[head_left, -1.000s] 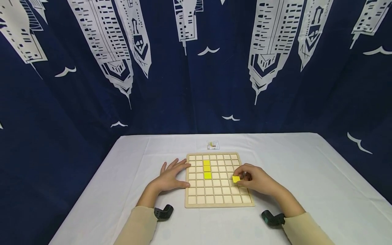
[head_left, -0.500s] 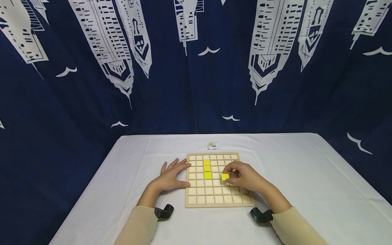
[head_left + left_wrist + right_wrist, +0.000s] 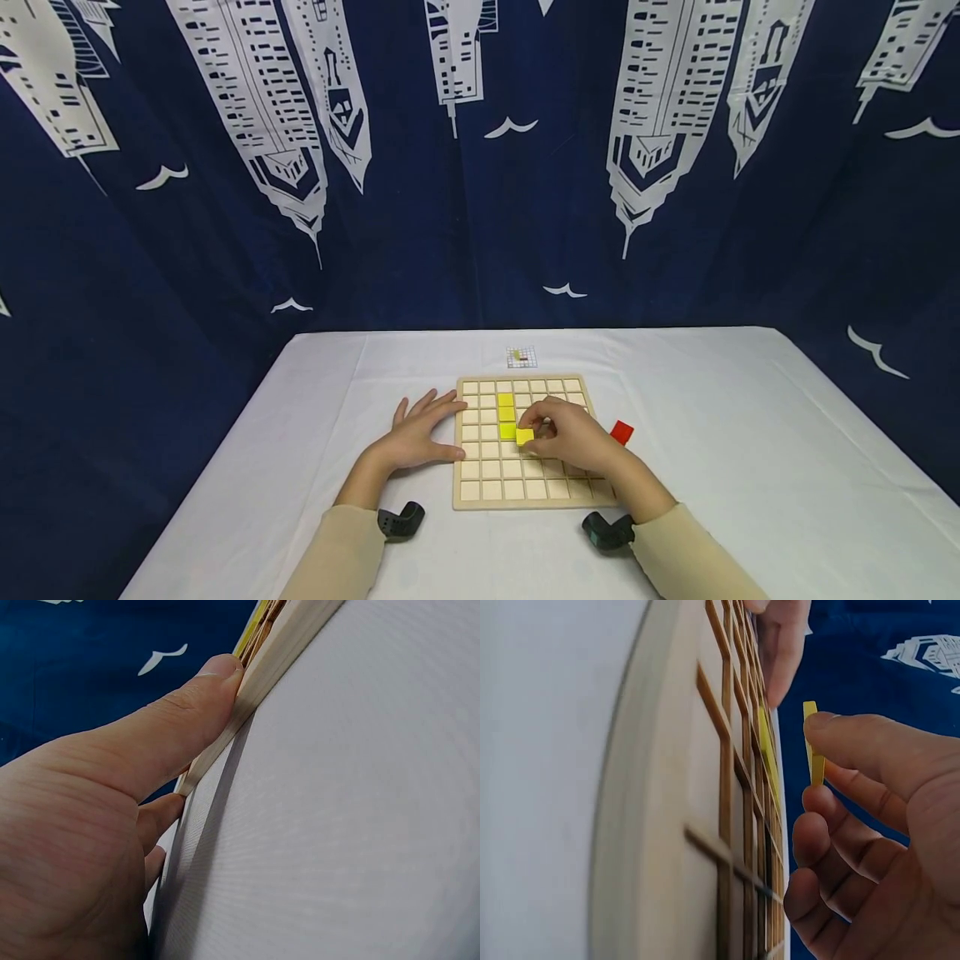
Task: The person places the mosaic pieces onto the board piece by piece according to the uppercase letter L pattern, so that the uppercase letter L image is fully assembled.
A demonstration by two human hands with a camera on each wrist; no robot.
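A wooden grid board (image 3: 535,490) lies on the white table, with three yellow tiles (image 3: 506,413) in a line down one column. My left hand (image 3: 412,440) has its fingers spread, thumb and fingertips touching the board's left edge; the left wrist view shows the thumb (image 3: 187,712) on the wooden rim. Between thumb and fingers my right hand (image 3: 572,435) pinches another square yellow tile (image 3: 524,437). It is just right of the lowest tile in the line. In the right wrist view the pinched tile (image 3: 815,761) appears edge-on, apart from the board.
A red tile (image 3: 622,432) lies by the board's right side, partly behind the right forearm. Beyond the board's far edge is a small card (image 3: 521,357) printed with a coloured grid. A dark blue curtain (image 3: 465,250) hangs behind the table.
My right hand has moved left across the board with the yellow tile, toward the yellow line. The red tile, hidden before, now shows. My left hand stays in place.
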